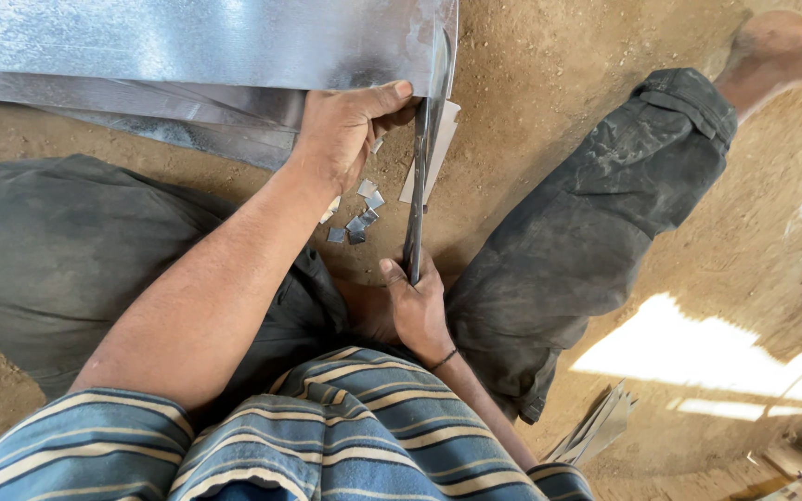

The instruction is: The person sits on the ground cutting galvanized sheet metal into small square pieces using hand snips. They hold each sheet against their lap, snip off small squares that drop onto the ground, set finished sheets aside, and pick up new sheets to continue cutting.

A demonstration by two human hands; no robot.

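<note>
- One galvanised metal sheet (206,42) lies on the dirt floor (531,56) in front of me, and my left hand (345,130) is curled tight around its near corner, I'd say to keep it from shifting.
- My right hand (415,306) is closed around the handles of long tin snips (420,176), blades up along the sheet's edge.
- Small metal offcuts (359,213) sit between my hands.
- The blade tips blur into the shiny edge, so I can't make them out.

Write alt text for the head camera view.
Seated on dirt ground, a person cuts a galvanised metal sheet with long shears: the right hand grips the handles, the left hand steadies the sheet's edge. Small metal offcuts lie between the hands.
</note>
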